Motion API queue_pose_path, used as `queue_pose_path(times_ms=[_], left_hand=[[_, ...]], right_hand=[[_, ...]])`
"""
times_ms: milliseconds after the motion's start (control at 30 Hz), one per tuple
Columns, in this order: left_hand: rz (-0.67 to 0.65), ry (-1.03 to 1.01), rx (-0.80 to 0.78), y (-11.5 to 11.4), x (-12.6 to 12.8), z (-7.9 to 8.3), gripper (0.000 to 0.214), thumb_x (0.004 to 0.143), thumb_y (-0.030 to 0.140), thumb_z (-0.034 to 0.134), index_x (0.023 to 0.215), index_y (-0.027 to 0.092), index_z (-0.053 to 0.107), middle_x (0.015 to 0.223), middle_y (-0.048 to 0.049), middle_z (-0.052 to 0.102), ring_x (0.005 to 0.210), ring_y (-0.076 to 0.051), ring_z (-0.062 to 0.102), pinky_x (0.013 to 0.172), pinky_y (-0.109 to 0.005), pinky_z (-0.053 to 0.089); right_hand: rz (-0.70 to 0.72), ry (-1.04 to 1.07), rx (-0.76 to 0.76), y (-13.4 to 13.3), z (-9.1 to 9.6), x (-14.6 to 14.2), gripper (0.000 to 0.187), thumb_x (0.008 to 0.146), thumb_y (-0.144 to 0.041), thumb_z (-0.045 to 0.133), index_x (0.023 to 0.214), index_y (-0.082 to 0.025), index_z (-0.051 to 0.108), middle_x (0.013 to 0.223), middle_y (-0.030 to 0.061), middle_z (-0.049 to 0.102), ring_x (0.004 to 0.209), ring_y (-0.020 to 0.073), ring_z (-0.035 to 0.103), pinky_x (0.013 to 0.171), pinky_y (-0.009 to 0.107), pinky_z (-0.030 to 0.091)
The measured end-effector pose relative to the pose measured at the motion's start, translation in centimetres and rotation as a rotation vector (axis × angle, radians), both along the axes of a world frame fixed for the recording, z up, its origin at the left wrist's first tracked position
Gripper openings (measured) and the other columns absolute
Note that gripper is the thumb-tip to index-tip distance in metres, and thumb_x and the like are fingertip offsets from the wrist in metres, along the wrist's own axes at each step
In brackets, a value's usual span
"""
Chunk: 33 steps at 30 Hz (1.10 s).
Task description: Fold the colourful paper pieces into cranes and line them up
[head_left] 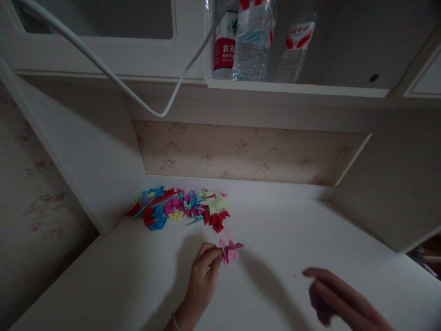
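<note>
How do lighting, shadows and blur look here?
Head view: dim overall; head view: soft shadows on the white tabletop, either side of the left hand; head view: right hand blurred, pink folded paper clearer.

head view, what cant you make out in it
All in the head view:
- Right hand: blurred, so finger detail is lost; its forearm is cut off by the bottom edge.
- Pink folded paper: the part pinched by the left hand is hidden by its fingers.
- Pile of folded papers: pieces overlap, so their number cannot be told.
- Large clear bottle: top cut off by the upper edge.
</note>
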<state>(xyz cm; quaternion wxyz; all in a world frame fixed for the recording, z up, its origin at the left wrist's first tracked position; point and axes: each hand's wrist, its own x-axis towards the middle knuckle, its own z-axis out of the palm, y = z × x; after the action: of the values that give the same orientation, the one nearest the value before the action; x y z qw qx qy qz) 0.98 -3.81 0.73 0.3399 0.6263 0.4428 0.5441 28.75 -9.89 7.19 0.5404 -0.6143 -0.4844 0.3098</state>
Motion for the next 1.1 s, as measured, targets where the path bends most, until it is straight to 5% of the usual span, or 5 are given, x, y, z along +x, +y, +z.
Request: queue_pose_path(times_ms=[133, 233, 367, 833, 1100], left_hand=[[0.015, -0.031, 0.001, 0.0, 0.2, -0.4, 0.025, 0.09, 0.029, 0.045, 0.082, 0.016, 0.065, 0.081, -0.0036, 0.051, 0.062, -0.011, 0.048, 0.051, -0.019, 0.039], [0.022, -0.004, 0.002, 0.2, 0.0, -0.5, 0.024, 0.09, 0.028, 0.045, 0.085, 0.016, 0.066, 0.081, -0.004, 0.052, 0.064, -0.012, 0.049, 0.052, -0.019, 0.04], [0.001, 0.07, -0.009, 0.4, -0.3, -0.2, 0.025, 0.089, 0.028, 0.046, 0.083, 0.017, 0.067, 0.083, -0.0048, 0.056, 0.065, -0.013, 0.051, 0.054, -0.02, 0.042], [-0.007, 0.038, -0.107, 0.5, 0.3, -1.0, 0.025, 0.087, 0.024, 0.045, 0.097, 0.018, 0.067, 0.083, -0.0032, 0.053, 0.054, -0.009, 0.048, 0.042, -0.018, 0.038], [0.045, -0.068, -0.253, 0.1, 0.4, -0.6, 0.037, 0.088, 0.043, 0.047, 0.106, 0.016, 0.063, 0.091, -0.0066, 0.063, 0.056, -0.011, 0.055, 0.043, -0.02, 0.046]], right_hand=[[0.516, 0.331, -0.166, 3.7, -0.5, -5.1, 0.048, 0.083, -0.052, 0.056, 0.122, -0.024, 0.055, 0.088, 0.0068, 0.065, 0.064, 0.0168, 0.059, 0.06, 0.034, 0.048], [0.648, 0.511, -0.224, 5.2, -2.0, -9.4, 0.053, 0.082, -0.052, 0.057, 0.127, -0.025, 0.052, 0.098, 0.0075, 0.063, 0.066, 0.0156, 0.061, 0.059, 0.032, 0.048], [0.689, 0.632, -0.201, 6.4, -4.0, -12.1, 0.048, 0.08, -0.049, 0.062, 0.119, -0.022, 0.059, 0.09, 0.0064, 0.065, 0.065, 0.015, 0.062, 0.059, 0.03, 0.049], [0.59, 0.669, -0.185, 6.0, -6.0, -11.7, 0.037, 0.076, -0.045, 0.069, 0.1, -0.016, 0.07, 0.076, 0.0055, 0.067, 0.063, 0.0125, 0.058, 0.066, 0.026, 0.045], [0.522, 0.68, -0.139, 6.1, -7.0, -12.6, 0.035, 0.074, -0.043, 0.072, 0.09, -0.012, 0.072, 0.064, 0.0034, 0.063, 0.054, 0.0091, 0.049, 0.054, 0.022, 0.039]])
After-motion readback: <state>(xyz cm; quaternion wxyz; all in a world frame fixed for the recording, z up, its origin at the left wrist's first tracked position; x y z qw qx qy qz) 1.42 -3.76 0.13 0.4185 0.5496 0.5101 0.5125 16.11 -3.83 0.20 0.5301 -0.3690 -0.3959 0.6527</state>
